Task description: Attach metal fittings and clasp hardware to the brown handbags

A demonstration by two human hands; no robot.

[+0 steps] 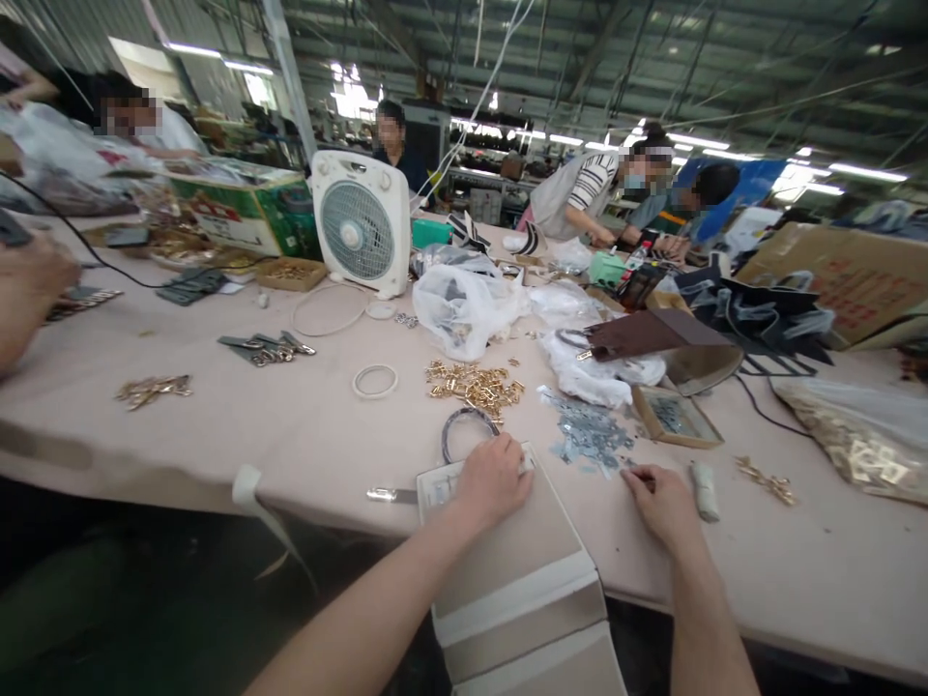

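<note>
- Lying across the desk's point(326, 425) near edge, a beige panel point(540, 522) is stretching toward the wearer, its lower part hanging below the desktop.
- Left hand point(497, 480) is resting on the panel's upper end, fingers bent; cannot tell how firmly it is gripping.
- Right hand point(663, 503) is hovering or resting just right of the panel, fingers curling, thumb and forefinger close together near grey metal plates point(591, 430); cannot tell whether they are pinching one.
- Dark looped handle point(445, 440) is standing out past the panel's far end; metal-tipped strap point(382, 494) is poking out left.
- Gold fittings point(475, 389) are lying heaped beyond the handle.
- Pale roll point(705, 491) is sitting right of the right hand.
- White fan point(361, 224) is standing farther back; co-workers are busying themselves beyond.
</note>
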